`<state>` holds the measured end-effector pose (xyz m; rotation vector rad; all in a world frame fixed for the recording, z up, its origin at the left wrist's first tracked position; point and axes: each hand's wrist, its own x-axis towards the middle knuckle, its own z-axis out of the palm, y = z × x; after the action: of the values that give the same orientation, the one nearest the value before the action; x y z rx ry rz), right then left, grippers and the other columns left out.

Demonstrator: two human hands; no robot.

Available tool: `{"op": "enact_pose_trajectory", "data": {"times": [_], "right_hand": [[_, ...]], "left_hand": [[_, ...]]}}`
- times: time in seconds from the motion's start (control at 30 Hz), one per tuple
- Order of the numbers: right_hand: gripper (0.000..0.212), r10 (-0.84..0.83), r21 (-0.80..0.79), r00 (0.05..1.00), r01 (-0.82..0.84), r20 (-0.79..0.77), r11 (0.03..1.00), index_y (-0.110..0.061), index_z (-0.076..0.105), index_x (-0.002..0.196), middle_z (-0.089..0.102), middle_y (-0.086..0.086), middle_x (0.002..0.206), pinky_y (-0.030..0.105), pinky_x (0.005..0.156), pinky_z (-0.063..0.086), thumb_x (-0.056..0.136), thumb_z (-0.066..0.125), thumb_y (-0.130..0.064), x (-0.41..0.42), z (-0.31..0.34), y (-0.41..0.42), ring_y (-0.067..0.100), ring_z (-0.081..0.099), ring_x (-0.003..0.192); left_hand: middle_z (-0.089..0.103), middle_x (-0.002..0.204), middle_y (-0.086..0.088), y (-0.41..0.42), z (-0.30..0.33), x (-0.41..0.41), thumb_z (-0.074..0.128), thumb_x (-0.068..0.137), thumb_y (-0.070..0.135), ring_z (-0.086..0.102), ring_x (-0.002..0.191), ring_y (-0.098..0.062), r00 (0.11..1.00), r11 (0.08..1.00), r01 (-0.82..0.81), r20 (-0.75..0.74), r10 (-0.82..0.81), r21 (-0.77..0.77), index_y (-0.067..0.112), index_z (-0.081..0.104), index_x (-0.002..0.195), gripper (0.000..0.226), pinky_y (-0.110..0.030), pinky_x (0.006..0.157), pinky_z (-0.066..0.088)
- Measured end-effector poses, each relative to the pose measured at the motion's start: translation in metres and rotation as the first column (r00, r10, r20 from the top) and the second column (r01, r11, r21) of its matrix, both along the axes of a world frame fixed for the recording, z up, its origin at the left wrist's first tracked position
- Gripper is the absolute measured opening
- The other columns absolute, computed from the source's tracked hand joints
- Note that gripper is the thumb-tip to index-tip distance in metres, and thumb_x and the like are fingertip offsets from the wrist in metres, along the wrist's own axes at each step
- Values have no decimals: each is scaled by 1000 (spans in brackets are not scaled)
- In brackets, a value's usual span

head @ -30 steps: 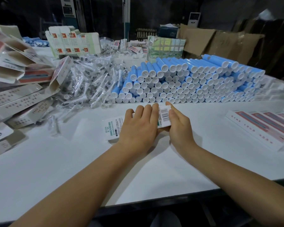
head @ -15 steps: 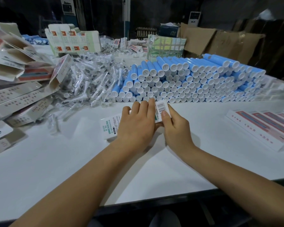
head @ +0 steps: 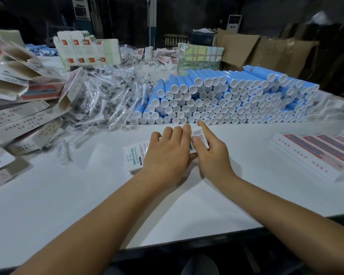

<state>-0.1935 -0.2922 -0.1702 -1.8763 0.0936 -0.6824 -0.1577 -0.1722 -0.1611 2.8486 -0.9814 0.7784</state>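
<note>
The box [head: 134, 157] lies on the white worktop [head: 68, 195], just in front of the stack of blue tubes [head: 226, 96]. Its printed left end shows, while the left hand [head: 167, 153] lies flat over its middle, fingers fairly straight, pressing down. The right hand [head: 213, 155] is at the box's right end, thumb on the barcode flap and forefinger stretched along the far edge, so it seems to pinch that flap, though the underside is hidden. Bagged brush heads [head: 107, 102] are heaped to the left, and flat packs [head: 316, 153] sit in a row well to the right.
</note>
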Motion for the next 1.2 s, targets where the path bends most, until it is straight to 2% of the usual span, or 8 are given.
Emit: {"op": "enact_pose_trajectory", "data": {"times": [0.17, 0.3, 0.43, 0.57, 0.67, 0.73, 0.9, 1.2], "right_hand": [[47, 7, -21, 1000, -8, -9, 1000, -21, 42, 142, 66, -2, 111, 15, 81, 48, 96, 51, -16, 0, 0, 1, -6, 59, 79], [47, 75, 92, 996, -71, -40, 993, -22, 39, 144, 60, 4, 130, 36, 100, 46, 99, 47, -20, 1, 4, -1, 13, 60, 111], [46, 195, 284, 975, -217, 104, 934, -33, 35, 137, 64, -1, 108, 28, 77, 55, 91, 40, -36, 0, 7, -1, 9, 65, 92], [39, 160, 198, 987, -158, 8, 967, -40, 46, 122, 62, -7, 105, 26, 68, 48, 84, 42, -44, 1, 4, 0, 2, 60, 80], [35, 193, 113, 980, -186, -56, 976, -43, 49, 116, 60, -11, 102, 24, 74, 42, 81, 45, -48, 2, 1, 5, 1, 55, 84], [39, 203, 20, 976, -202, -78, 979, -46, 49, 116, 58, -14, 98, 26, 74, 44, 79, 48, -56, 1, -1, 9, 5, 55, 85], [78, 150, -385, 975, -203, -164, 900, -37, 40, 140, 47, -16, 104, 24, 76, 47, 69, 46, -71, -4, -5, 16, -1, 51, 90], [59, 130, -555, 971, -222, -200, 801, -43, 33, 141, 41, -7, 99, 35, 81, 49, 84, 40, -57, -5, -4, 19, 10, 51, 90]], "left_hand": [[38, 135, -6, -1, 1, -1, 13, 91, 58, 38, 116, -25, 1000, 999, -14, 27, 13, 40, 7, 10, 148, 77, -39, 89, 28], [38, 137, -5, -3, 0, 2, 24, 96, 59, 37, 119, -25, 999, 1000, -7, 39, 8, -8, 9, 10, 149, 74, -38, 91, 28], [46, 129, -9, 1, 15, 9, 41, 95, 52, 43, 112, -27, 998, 908, 65, 7, -68, -414, 9, 26, 146, 68, -38, 85, 32], [57, 102, 1, 13, 34, 13, 40, 96, 42, 53, 90, -11, 874, 246, -19, -136, -466, -969, 20, 51, 120, 34, -30, 77, 43], [64, 75, 4, 18, 36, 16, 40, 99, 44, 61, 72, -11, 666, -257, -536, -215, -714, -805, 20, 59, 94, 31, -33, 77, 48], [65, 70, -5, 20, 32, 22, 42, 98, 48, 63, 69, -20, 567, -375, -715, -176, -804, -590, 12, 62, 88, 43, -36, 80, 48], [65, 89, -15, 19, 20, 26, 50, 87, 60, 64, 89, -30, 501, -434, -840, -158, -851, -325, 5, 64, 104, 59, -43, 85, 50], [69, 79, -16, 18, 20, 20, 45, 89, 60, 66, 78, -30, 506, -420, -839, -216, -835, -345, 11, 60, 91, 51, -40, 79, 53]]}}
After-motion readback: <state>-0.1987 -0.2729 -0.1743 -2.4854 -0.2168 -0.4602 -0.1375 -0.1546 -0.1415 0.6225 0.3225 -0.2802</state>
